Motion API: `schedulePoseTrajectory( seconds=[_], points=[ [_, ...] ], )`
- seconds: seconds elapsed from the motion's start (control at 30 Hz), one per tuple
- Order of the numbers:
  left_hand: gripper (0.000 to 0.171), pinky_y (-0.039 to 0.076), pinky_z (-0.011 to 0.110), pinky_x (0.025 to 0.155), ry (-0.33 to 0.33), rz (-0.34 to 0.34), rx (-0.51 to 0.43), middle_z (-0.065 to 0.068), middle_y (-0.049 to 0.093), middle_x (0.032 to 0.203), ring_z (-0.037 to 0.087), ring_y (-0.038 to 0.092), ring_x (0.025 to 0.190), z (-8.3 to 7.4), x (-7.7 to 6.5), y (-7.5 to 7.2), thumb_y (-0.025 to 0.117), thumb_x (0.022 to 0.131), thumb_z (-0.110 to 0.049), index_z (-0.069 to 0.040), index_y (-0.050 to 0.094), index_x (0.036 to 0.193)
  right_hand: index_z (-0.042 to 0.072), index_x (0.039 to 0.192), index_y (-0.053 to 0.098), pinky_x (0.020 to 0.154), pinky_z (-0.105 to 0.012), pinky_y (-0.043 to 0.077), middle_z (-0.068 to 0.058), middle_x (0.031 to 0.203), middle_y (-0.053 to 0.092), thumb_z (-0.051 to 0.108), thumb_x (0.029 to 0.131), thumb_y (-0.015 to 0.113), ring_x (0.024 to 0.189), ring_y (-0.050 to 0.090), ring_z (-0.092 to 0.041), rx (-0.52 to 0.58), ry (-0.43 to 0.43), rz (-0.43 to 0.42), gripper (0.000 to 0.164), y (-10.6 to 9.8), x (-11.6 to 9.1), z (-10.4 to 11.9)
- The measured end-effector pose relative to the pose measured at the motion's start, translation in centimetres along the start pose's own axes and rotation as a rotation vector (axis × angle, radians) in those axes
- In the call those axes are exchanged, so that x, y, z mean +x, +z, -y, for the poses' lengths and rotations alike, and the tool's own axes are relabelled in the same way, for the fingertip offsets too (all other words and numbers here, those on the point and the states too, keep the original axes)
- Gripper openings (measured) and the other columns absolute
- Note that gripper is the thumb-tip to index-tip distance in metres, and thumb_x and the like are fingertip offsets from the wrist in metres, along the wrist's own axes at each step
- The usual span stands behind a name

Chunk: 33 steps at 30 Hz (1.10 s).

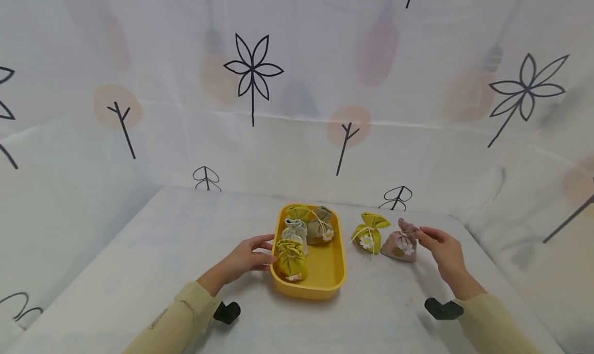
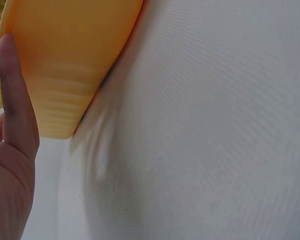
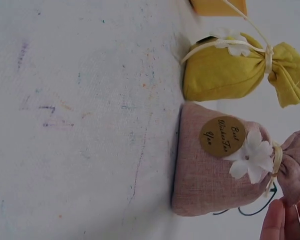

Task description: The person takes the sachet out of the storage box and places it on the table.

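My left hand (image 1: pixel 248 253) holds the left side of a yellow plastic tray (image 1: pixel 328 269), its fingers at the rim and along the outer wall. Inside the tray, on its left and at the back, sit several small drawstring pouches: a yellow-green pouch (image 1: pixel 291 264) in front, a pale grey one (image 1: pixel 294 231) behind it and a brownish one (image 1: pixel 317 230) at the back right. My right hand (image 1: pixel 441 248) pinches the gathered top of a dusty-pink pouch (image 3: pixel 217 175) with a white flower and a round label. This pouch stands upright, right of the tray.
Between the tray and the pink pouch stands another yellow-green pouch (image 1: pixel 369 234) with a white flower and cord. All rest on a white-covered table (image 1: pixel 371 313). A printed white curtain (image 1: pixel 297 153) rises behind the table's back edge and along both sides.
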<state>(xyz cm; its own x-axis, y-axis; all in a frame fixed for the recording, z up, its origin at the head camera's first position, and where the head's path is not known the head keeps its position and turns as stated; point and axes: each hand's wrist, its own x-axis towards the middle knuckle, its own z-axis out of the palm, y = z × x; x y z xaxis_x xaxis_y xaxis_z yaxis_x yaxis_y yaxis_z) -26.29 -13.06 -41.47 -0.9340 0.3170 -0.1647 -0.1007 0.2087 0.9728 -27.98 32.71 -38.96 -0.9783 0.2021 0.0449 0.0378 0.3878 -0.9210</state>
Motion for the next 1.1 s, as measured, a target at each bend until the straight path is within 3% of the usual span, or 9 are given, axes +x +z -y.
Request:
schedulePoseTrajectory(
  seconds=[0.07, 0.27, 0.53, 0.67, 0.77, 0.8, 0.9, 0.93, 1.1],
  points=[
    [0.072, 0.054, 0.033, 0.077, 0.001, -0.002, 0.000, 0.013, 0.050, 0.119, 0.020, 0.062, 0.087, 0.0, 0.0, 0.0, 0.074, 0.080, -0.021, -0.010, 0.039, 0.141, -0.006, 0.134, 0.042, 0.100, -0.047, 0.036, 0.020, 0.093, 0.054, 0.037, 0.091, 0.058, 0.078, 0.052, 0.012, -0.013, 0.009, -0.024, 0.063, -0.2, -0.4, 0.0],
    [0.072, 0.054, 0.032, 0.077, -0.006, -0.003, -0.003, 0.013, 0.050, 0.119, 0.020, 0.062, 0.087, 0.1, -0.1, 0.0, 0.075, 0.080, -0.021, -0.010, 0.039, 0.141, -0.006, 0.132, 0.044, 0.089, -0.028, 0.044, 0.025, 0.085, 0.053, 0.037, 0.091, 0.058, 0.078, 0.053, 0.012, -0.055, 0.012, -0.058, 0.061, -0.7, -1.2, 0.2],
    [0.072, 0.054, 0.032, 0.078, -0.001, 0.004, -0.006, 0.013, 0.050, 0.120, 0.020, 0.062, 0.088, 0.0, -0.1, 0.0, 0.074, 0.080, -0.021, -0.010, 0.039, 0.141, -0.006, 0.130, 0.046, 0.101, -0.049, 0.035, 0.018, 0.088, 0.060, 0.041, 0.087, 0.062, 0.078, 0.056, 0.008, -0.005, 0.029, -0.034, 0.066, -0.7, -1.4, -0.1],
    [0.073, 0.054, 0.032, 0.078, -0.004, 0.004, -0.008, 0.013, 0.050, 0.120, 0.020, 0.062, 0.088, 0.0, -0.1, 0.1, 0.075, 0.079, -0.023, -0.010, 0.038, 0.142, 0.004, 0.126, 0.053, 0.091, -0.024, 0.045, 0.014, 0.094, 0.063, 0.046, 0.082, 0.067, 0.082, 0.059, 0.005, 0.036, 0.039, -0.050, 0.062, -0.6, 0.7, -2.9],
    [0.073, 0.054, 0.032, 0.078, -0.004, -0.001, -0.006, 0.013, 0.050, 0.119, 0.020, 0.062, 0.088, -0.1, -0.1, 0.1, 0.075, 0.079, -0.022, -0.010, 0.038, 0.142, 0.009, 0.122, 0.056, 0.080, -0.012, 0.045, 0.011, 0.099, 0.064, 0.046, 0.080, 0.069, 0.086, 0.062, 0.001, 0.072, 0.015, -0.049, 0.058, -0.4, 2.4, -4.9],
    [0.073, 0.054, 0.032, 0.078, -0.004, -0.001, -0.006, 0.013, 0.050, 0.119, 0.020, 0.062, 0.087, -0.1, -0.1, 0.1, 0.075, 0.079, -0.022, -0.010, 0.039, 0.141, 0.008, 0.123, 0.056, 0.085, -0.018, 0.046, 0.008, 0.102, 0.064, 0.045, 0.081, 0.068, 0.088, 0.062, -0.002, 0.081, -0.004, -0.029, 0.057, -0.3, 2.8, -5.3],
    [0.073, 0.054, 0.032, 0.077, -0.005, -0.001, -0.005, 0.013, 0.050, 0.119, 0.020, 0.062, 0.087, -0.1, 0.0, 0.1, 0.075, 0.079, -0.022, -0.010, 0.039, 0.141, 0.007, 0.124, 0.055, 0.083, -0.018, 0.047, 0.001, 0.108, 0.061, 0.046, 0.081, 0.067, 0.091, 0.061, -0.006, 0.080, -0.035, -0.020, 0.059, 0.3, 3.6, -6.2],
    [0.073, 0.054, 0.032, 0.077, -0.004, 0.000, -0.004, 0.013, 0.050, 0.119, 0.020, 0.062, 0.087, -0.1, 0.0, 0.1, 0.075, 0.079, -0.022, -0.010, 0.039, 0.141, 0.008, 0.124, 0.055, 0.078, -0.013, 0.046, 0.000, 0.110, 0.060, 0.048, 0.081, 0.067, 0.093, 0.060, -0.006, 0.076, -0.037, -0.026, 0.059, 0.7, 3.8, -6.5],
    [0.072, 0.054, 0.032, 0.077, 0.000, 0.001, -0.008, 0.014, 0.049, 0.120, 0.020, 0.062, 0.087, -0.1, -0.1, 0.0, 0.074, 0.080, -0.021, -0.009, 0.038, 0.141, 0.008, 0.124, 0.055, 0.073, -0.008, 0.046, -0.007, 0.118, 0.055, 0.050, 0.082, 0.064, 0.101, 0.055, -0.012, 0.064, -0.091, -0.025, 0.060, 2.3, 4.2, -6.7]
  ],
)
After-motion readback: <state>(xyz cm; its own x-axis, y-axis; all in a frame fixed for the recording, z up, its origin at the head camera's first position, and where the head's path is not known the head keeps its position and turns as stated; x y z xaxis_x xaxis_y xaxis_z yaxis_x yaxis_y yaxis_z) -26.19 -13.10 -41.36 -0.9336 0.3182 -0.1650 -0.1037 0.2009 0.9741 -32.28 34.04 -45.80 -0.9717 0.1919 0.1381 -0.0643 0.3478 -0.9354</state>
